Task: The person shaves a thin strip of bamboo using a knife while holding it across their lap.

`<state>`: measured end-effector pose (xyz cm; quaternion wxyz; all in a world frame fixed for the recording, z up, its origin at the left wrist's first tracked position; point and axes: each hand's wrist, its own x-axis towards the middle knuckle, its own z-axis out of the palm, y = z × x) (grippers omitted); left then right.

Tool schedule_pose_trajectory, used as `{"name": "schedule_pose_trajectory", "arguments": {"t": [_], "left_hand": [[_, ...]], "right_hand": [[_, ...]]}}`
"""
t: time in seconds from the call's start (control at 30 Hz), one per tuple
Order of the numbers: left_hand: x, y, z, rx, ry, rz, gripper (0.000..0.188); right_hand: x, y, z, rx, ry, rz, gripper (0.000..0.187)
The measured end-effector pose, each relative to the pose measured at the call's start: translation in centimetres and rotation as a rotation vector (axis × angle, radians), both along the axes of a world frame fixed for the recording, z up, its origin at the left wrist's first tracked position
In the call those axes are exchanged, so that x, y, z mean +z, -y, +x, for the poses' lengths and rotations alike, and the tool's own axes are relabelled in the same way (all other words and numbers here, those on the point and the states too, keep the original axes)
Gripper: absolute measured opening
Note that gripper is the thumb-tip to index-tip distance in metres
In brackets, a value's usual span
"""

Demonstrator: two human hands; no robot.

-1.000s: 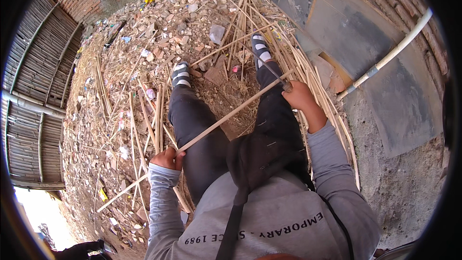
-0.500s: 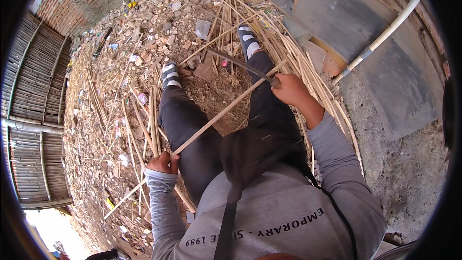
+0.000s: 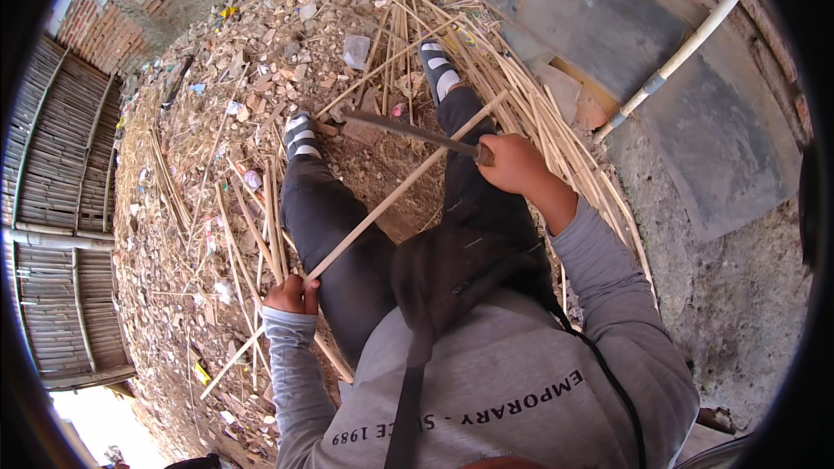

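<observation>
My left hand (image 3: 293, 293) is closed round a long pale bamboo strip (image 3: 391, 202) beside my left thigh. The strip slants across my legs, its upper end past my right knee and its lower end out to the left. In my right hand (image 3: 519, 167) is the handle of a long-bladed knife (image 3: 408, 130), gripped in a fist. Its dark blade points left and slightly away from me, crossing the strip near its upper end. Whether blade and strip touch, I cannot tell.
Many bamboo strips (image 3: 556, 135) lie along my right leg, and others (image 3: 276, 217) lie left of my left leg. Rubble and litter (image 3: 261, 61) cover the ground. Grey panels (image 3: 608, 17) and a white pipe (image 3: 686, 61) stand at the right, a bamboo-slat wall (image 3: 61, 148) at the left.
The knife has swung, its tip now further left and lower, with the blade lying flatter across the picture. My right hand has shifted slightly left. The left hand keeps its hold on the strip.
</observation>
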<state>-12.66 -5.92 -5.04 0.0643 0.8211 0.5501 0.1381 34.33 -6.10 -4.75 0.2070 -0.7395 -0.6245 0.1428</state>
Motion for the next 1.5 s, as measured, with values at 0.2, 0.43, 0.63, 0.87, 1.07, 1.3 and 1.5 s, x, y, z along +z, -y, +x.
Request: {"name": "schedule_pose_trajectory", "arguments": {"t": [0.2, 0.43, 0.63, 0.87, 1.07, 1.3, 1.5], "left_hand": [[-0.3, -0.3, 0.2, -0.006, 0.031, 0.029, 0.038], [-0.9, 0.1, -0.3, 0.004, 0.022, 0.001, 0.038], [0.0, 0.0, 0.2, 0.008, -0.013, -0.013, 0.037], [-0.3, 0.2, -0.2, 0.014, -0.018, -0.043, 0.039], [-0.4, -0.4, 0.1, 0.004, 0.022, -0.01, 0.038], [-0.7, 0.0, -0.4, -0.021, 0.029, -0.031, 0.04], [0.3, -0.4, 0.3, -0.004, 0.061, -0.055, 0.04]], "right_hand": [[-2.1, -0.6, 6.0, -0.242, -0.13, 0.032, 0.022], [-1.1, 0.5, 2.2, -0.06, -0.172, 0.074, 0.023], [-1.5, -0.5, 5.1, -0.188, -0.186, -0.067, 0.02], [-0.8, -0.5, 1.9, -0.056, -0.118, 0.097, 0.019], [-2.4, -1.9, 6.8, -0.245, -0.234, 0.031, 0.023], [-0.8, -0.2, 2.1, -0.023, -0.13, 0.093, 0.022], [-2.1, -1.2, 6.1, -0.153, -0.187, -0.011, 0.024]]}}
